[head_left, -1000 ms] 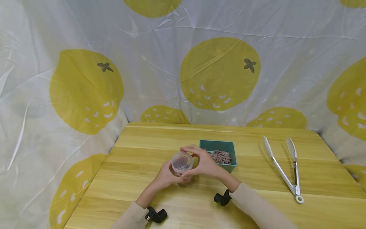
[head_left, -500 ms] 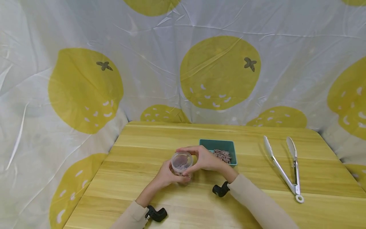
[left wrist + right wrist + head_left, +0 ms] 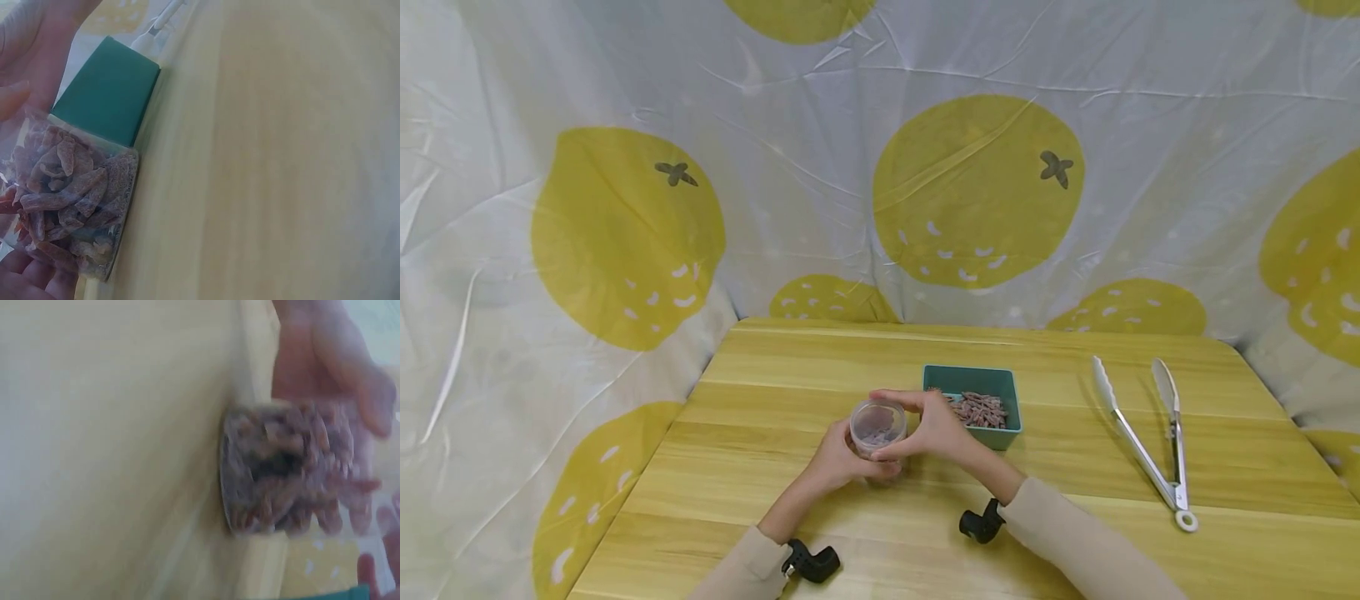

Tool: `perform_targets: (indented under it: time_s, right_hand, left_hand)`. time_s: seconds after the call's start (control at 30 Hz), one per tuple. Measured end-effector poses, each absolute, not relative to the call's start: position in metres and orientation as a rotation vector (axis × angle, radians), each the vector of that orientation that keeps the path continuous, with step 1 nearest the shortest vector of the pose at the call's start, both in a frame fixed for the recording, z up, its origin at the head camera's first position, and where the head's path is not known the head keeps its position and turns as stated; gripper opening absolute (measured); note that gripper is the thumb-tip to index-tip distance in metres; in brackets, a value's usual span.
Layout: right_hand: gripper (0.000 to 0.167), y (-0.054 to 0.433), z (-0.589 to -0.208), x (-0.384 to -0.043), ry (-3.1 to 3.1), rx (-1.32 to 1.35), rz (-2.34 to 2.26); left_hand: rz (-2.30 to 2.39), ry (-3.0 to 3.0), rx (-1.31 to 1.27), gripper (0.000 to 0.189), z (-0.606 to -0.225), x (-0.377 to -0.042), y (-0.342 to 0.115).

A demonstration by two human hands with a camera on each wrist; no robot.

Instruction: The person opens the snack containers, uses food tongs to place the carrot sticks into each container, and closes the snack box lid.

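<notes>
A clear plastic jar (image 3: 877, 423) stands on the wooden table near the middle of the head view. Reddish-brown dried strips with a pale dusting show through its wall in the left wrist view, where the jar (image 3: 69, 194) sits upright. My left hand (image 3: 833, 463) holds the jar's body from the left, thumb in front. With thumb and fingers spread round the jar's top edge, my right hand (image 3: 938, 429) grips it from the right. Whether a clear lid sits under those fingers is hard to tell. The right wrist view of the jar (image 3: 281, 465) is blurred.
Just behind my right hand is a green rectangular box (image 3: 973, 381) with more brown strips in it, partly covered by that hand. Metal tongs (image 3: 1138, 454) with white tips lie spread at the right. A lemon-print cloth (image 3: 797, 183) hangs behind the table (image 3: 760, 367).
My right hand's fingers turned leftward round the jar's top, then came back to the right. My left hand and the jar stay nearly in place.
</notes>
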State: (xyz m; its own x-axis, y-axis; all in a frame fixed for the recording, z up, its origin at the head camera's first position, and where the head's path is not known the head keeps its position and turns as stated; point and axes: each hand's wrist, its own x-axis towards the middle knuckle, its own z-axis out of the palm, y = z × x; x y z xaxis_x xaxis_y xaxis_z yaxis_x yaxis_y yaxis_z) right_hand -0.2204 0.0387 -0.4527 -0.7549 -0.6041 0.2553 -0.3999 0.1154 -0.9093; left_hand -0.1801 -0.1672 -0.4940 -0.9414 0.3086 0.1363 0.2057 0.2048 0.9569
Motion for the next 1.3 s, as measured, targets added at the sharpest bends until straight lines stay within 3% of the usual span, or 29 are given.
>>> perform_targets:
  time_s: [0.33, 0.83, 1.3]
  right_hand:
    - [0.074, 0.025, -0.453, -0.189, 2.407, -0.748, -1.897]
    - [0.079, 0.037, -0.463, -0.197, 2.356, -0.948, -1.790]
    - [0.075, 0.036, -0.454, -0.197, 2.421, -0.867, -1.731]
  left_hand:
    - [1.838, 2.449, 0.427, 0.067, -0.496, -0.178, -0.166]
    - [1.844, 2.338, 0.524, 0.070, -0.499, -0.177, -0.167]
    - [1.871, 2.272, 0.608, 0.076, -0.497, -0.181, -0.169]
